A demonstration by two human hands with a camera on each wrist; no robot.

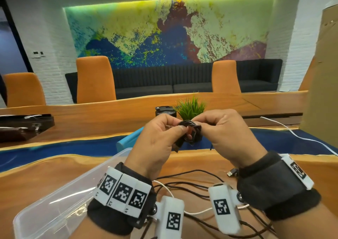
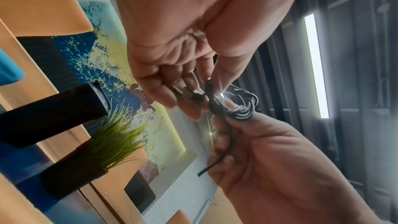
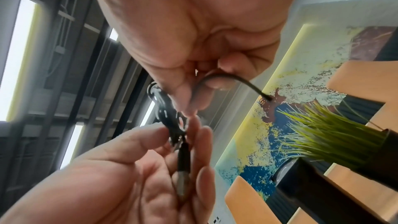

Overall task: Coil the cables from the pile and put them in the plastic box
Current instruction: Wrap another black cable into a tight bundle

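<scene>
- Both hands, left hand (image 1: pixel 155 138) and right hand (image 1: pixel 228 134), are pinched on a small black cable coil (image 1: pixel 190 131), held up so loops stay tight
- Plastic box (image 1: pixel 60 198) is kept close below for the drop

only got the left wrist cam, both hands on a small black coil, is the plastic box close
Observer: Yes, the head view shows the clear plastic box on the table, just left of the left hand.
Operator: more cables to do
Observer: Loose dark cables and a white cable lie on the table under the wrists.
Operator: coil over the box
Observer: No, the left hand and right hand hold the coil up, right of it.
</scene>
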